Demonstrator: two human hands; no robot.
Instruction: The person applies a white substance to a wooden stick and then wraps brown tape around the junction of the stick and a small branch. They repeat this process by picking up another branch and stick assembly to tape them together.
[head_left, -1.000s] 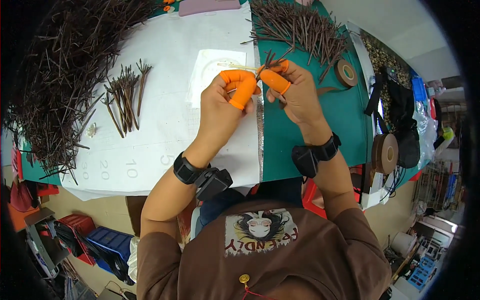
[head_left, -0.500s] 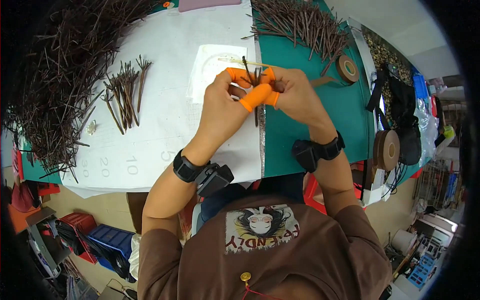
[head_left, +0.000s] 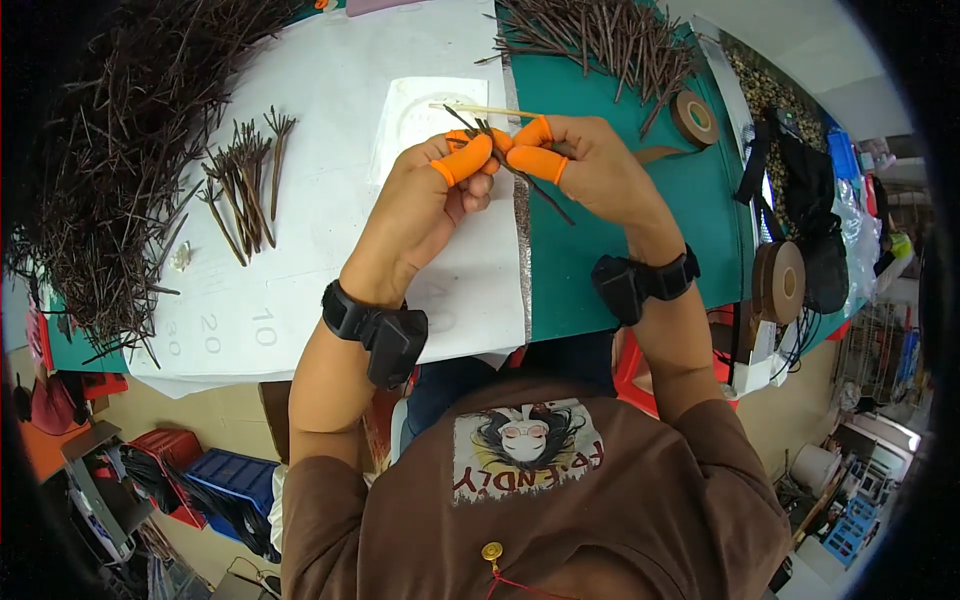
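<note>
Both hands meet over the table, with orange finger cots on thumbs and fingertips. My left hand is closed, its thumb and finger pinching a dark brown branched twig near its forked top. The stem slants down to the right, below my right hand. The thumb and forefinger of that hand are closed at the fork from the other side. Behind the fingers, a white square dish sits on the paper. A thin pale stick lies across it, its right end reaching my right fingers; whether they touch it I cannot tell.
A large heap of dark branched twigs covers the left, beside a small group of forked stems. Straight brown sticks are piled at the far right. Brown tape rolls stand at the right edge, one with its strip trailing out.
The twig has turned from nearly upright to slanting, its lower end swung to the right. My thumbs have drawn apart, and my left wrist has shifted a little left.
</note>
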